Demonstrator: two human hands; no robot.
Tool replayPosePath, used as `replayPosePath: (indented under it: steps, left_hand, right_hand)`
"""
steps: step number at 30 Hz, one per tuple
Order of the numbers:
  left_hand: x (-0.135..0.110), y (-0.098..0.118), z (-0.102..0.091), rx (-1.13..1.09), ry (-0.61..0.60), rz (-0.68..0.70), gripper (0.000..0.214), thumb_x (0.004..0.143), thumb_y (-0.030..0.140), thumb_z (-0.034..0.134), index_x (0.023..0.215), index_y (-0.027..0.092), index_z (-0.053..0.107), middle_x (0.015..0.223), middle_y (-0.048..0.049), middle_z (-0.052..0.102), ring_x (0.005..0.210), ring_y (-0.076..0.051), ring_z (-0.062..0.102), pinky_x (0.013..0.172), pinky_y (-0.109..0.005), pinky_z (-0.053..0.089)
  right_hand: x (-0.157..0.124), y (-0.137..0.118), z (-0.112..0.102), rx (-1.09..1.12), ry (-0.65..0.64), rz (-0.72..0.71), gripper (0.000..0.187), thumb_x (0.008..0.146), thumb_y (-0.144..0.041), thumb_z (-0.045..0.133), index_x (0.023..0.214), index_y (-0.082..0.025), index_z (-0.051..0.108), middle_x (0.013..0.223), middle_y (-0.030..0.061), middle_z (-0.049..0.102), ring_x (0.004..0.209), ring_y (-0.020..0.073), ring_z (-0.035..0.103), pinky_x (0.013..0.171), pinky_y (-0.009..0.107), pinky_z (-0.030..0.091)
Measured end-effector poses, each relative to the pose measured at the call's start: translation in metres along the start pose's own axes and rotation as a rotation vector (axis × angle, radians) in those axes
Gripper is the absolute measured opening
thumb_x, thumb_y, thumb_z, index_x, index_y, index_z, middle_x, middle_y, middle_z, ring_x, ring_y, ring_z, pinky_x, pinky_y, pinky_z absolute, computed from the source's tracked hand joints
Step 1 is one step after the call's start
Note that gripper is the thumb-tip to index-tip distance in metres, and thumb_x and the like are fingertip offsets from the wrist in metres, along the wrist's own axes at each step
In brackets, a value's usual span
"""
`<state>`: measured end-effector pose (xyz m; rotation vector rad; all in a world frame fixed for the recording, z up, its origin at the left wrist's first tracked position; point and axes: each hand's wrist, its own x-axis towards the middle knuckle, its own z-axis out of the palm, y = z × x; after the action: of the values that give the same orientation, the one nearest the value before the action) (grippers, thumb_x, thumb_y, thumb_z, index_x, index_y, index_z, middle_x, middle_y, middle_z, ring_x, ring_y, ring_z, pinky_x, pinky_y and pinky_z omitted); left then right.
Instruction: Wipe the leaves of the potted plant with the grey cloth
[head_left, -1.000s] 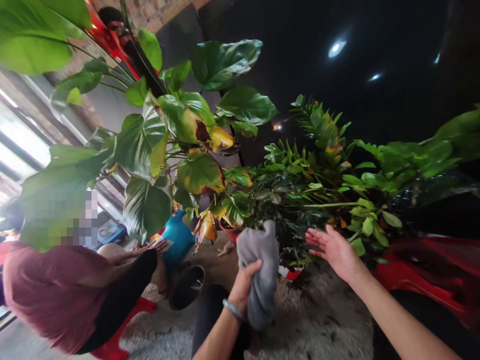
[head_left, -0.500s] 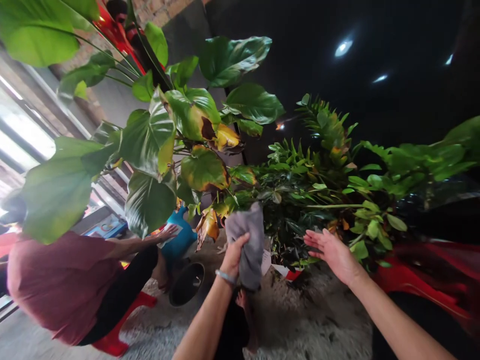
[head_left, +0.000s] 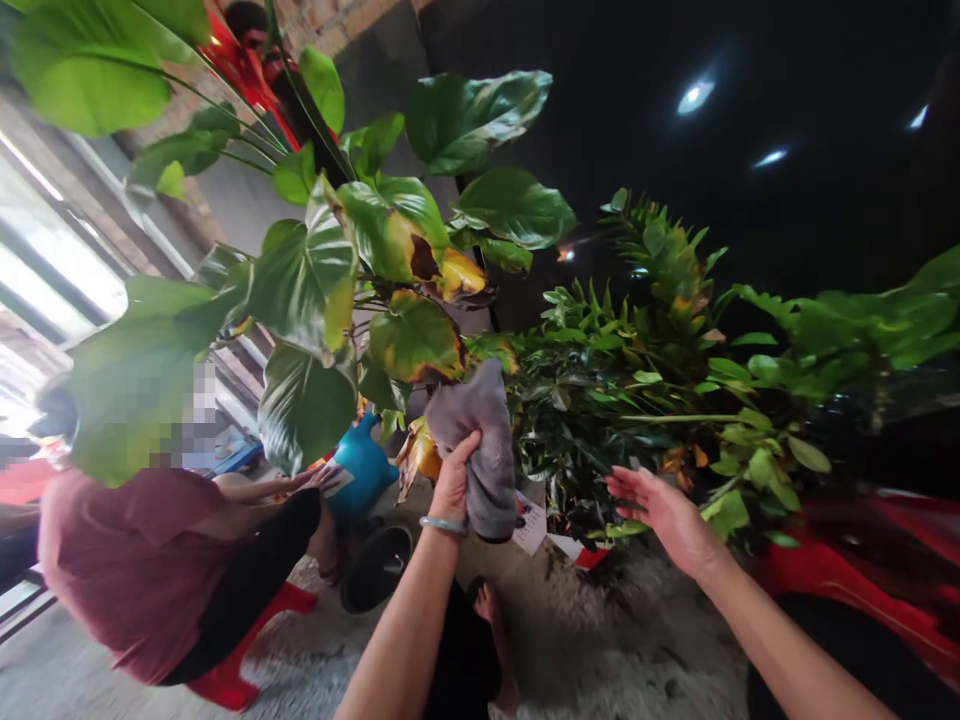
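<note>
A grey cloth (head_left: 487,450) is gripped in my left hand (head_left: 454,485), its upper end bunched above the thumb and the rest hanging down. Just above it are the broad leaves of a tall plant (head_left: 416,335), some yellowed and brown at the edges. My right hand (head_left: 660,510) is held out palm inward with fingers extended, holding nothing that I can see. Beside its fingers stand dark-leaved bushy plants (head_left: 577,400), and a long green stem (head_left: 675,418) runs sideways above it.
At left a person in a dusky red shirt (head_left: 135,560) sits on a red stool (head_left: 274,620), near a blue rounded object (head_left: 364,470). A black bucket (head_left: 375,570) stands on the rough floor (head_left: 585,650). Red and white printed card (head_left: 577,550) lies under the plants. Something red (head_left: 840,570) is at right.
My left hand has lifted the grey cloth slightly and moved it left, toward the large leaves. My right hand stays nearly in place. The view has shifted slightly.
</note>
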<state>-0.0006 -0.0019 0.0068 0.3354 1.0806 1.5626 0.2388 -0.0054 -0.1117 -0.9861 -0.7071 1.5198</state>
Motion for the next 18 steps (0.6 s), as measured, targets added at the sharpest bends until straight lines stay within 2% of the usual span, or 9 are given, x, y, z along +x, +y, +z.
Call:
replayPosePath:
  steps: [2,5,7,8,10,12,14,16,18]
  left_hand:
    - [0.000,-0.023,-0.016,0.133,0.013,-0.122,0.011,0.084,0.008,0.060,0.085,0.012,0.069,0.061,-0.0043,0.073,0.049,-0.016,0.067,0.063,-0.028,0.059]
    - [-0.011,-0.053,-0.052,0.329,-0.056,-0.329,0.014,0.078,0.006,0.066,0.090,0.010,0.072,0.062,-0.0070,0.073,0.048,-0.020,0.067,0.056,-0.030,0.057]
    - [-0.018,-0.053,-0.066,0.342,-0.094,-0.384,0.015,0.075,0.007,0.068,0.090,0.011,0.072,0.062,-0.0070,0.073,0.052,-0.022,0.069,0.056,-0.030,0.057]
    - [-0.021,-0.046,-0.066,0.306,-0.091,-0.368,0.012,0.075,0.008,0.068,0.086,0.011,0.072,0.061,-0.0065,0.073,0.054,-0.022,0.070,0.057,-0.030,0.058]
    - [-0.020,-0.022,-0.051,0.174,-0.052,-0.240,0.005,0.077,0.010,0.066,0.078,0.014,0.069,0.057,-0.0045,0.070,0.054,-0.021,0.070,0.058,-0.029,0.058]
    - [-0.012,0.003,-0.026,0.013,-0.028,-0.041,0.008,0.079,0.009,0.064,0.076,0.017,0.066,0.058,-0.0001,0.070,0.051,-0.016,0.068,0.059,-0.025,0.058]
    - [-0.002,0.014,-0.001,-0.079,-0.030,0.067,0.010,0.081,0.008,0.062,0.079,0.018,0.065,0.061,0.0019,0.071,0.052,-0.013,0.067,0.062,-0.023,0.058]
    - [0.006,0.007,0.011,-0.048,-0.026,0.022,0.011,0.083,0.007,0.061,0.084,0.017,0.066,0.061,0.0013,0.072,0.052,-0.013,0.068,0.067,-0.024,0.059]
    - [0.006,-0.015,0.005,0.058,-0.008,-0.105,0.014,0.082,0.006,0.060,0.091,0.014,0.068,0.058,-0.0008,0.071,0.050,-0.017,0.068,0.068,-0.030,0.060]
  right_hand:
    - [0.001,0.002,0.000,-0.006,-0.004,0.008,0.040,0.065,-0.057,0.069,0.084,-0.024,0.078,0.096,0.0128,0.079,0.100,0.0331,0.069,0.079,0.044,0.053]
    - [0.001,0.002,-0.002,-0.009,0.018,0.015,0.037,0.068,-0.056,0.068,0.083,-0.023,0.077,0.095,0.0132,0.079,0.097,0.0328,0.070,0.076,0.044,0.053]
    - [0.001,0.002,-0.005,0.014,0.040,0.012,0.034,0.068,-0.054,0.068,0.082,-0.024,0.077,0.092,0.0122,0.079,0.094,0.0320,0.070,0.074,0.042,0.053]
    - [0.001,0.002,-0.006,0.028,0.043,0.009,0.034,0.068,-0.054,0.068,0.081,-0.024,0.077,0.090,0.0117,0.079,0.093,0.0315,0.070,0.073,0.042,0.053]
    - [0.002,0.002,-0.009,0.044,0.020,-0.002,0.035,0.068,-0.054,0.068,0.082,-0.024,0.077,0.090,0.0116,0.079,0.094,0.0316,0.070,0.074,0.042,0.052]
    - [0.003,0.002,-0.010,0.035,-0.025,-0.017,0.038,0.070,-0.056,0.066,0.085,-0.023,0.077,0.093,0.0129,0.079,0.098,0.0328,0.069,0.078,0.044,0.052]
    - [0.004,0.003,-0.009,0.018,-0.052,-0.034,0.040,0.071,-0.057,0.065,0.090,-0.023,0.076,0.098,0.0137,0.078,0.104,0.0343,0.068,0.081,0.046,0.051]
    - [0.004,0.004,-0.006,0.012,-0.051,-0.044,0.040,0.071,-0.054,0.066,0.095,-0.024,0.076,0.105,0.0127,0.077,0.108,0.0346,0.066,0.082,0.046,0.051]
    - [0.002,0.003,-0.002,0.006,-0.034,-0.048,0.038,0.068,-0.051,0.069,0.097,-0.027,0.077,0.111,0.0107,0.077,0.110,0.0342,0.066,0.081,0.045,0.052]
